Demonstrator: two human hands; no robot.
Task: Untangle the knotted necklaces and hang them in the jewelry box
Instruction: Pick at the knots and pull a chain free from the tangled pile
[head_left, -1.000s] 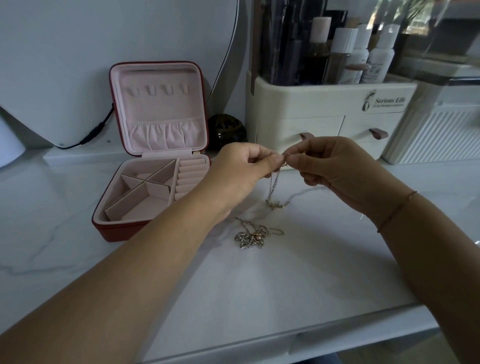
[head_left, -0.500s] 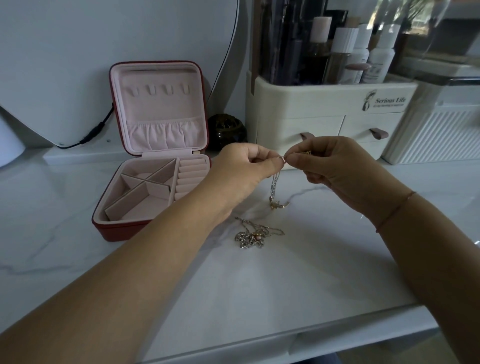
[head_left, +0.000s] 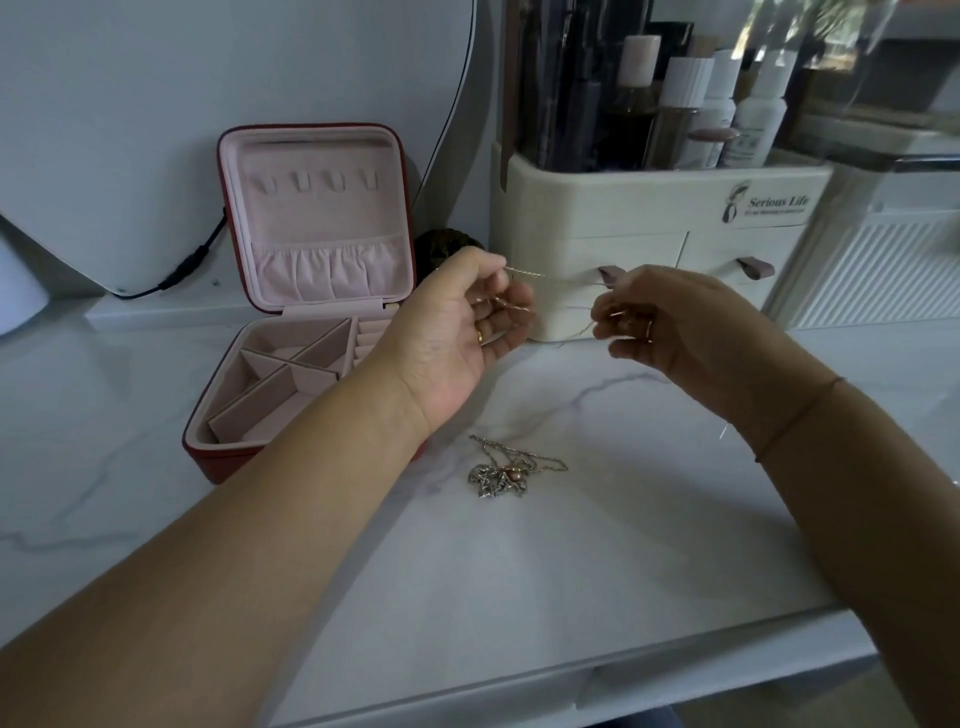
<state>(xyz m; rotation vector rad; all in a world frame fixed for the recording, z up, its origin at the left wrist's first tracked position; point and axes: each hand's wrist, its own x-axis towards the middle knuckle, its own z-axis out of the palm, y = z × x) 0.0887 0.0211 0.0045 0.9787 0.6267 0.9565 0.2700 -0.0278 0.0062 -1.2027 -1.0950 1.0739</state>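
I see my left hand (head_left: 467, 322) and right hand (head_left: 670, 325) each pinching the thin chain (head_left: 527, 273) at mid-frame; pulling harder, I judge, could snap it or tighten knots.

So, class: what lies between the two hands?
A thin chain, stretched from the left hand to the right hand, seen in the head view.

Open worktop (head_left: 623, 545) in front, broken only by a tangled necklace pile (head_left: 500, 475). Blocked behind by jewelry box (head_left: 317, 156) and organizer (head_left: 623, 208).
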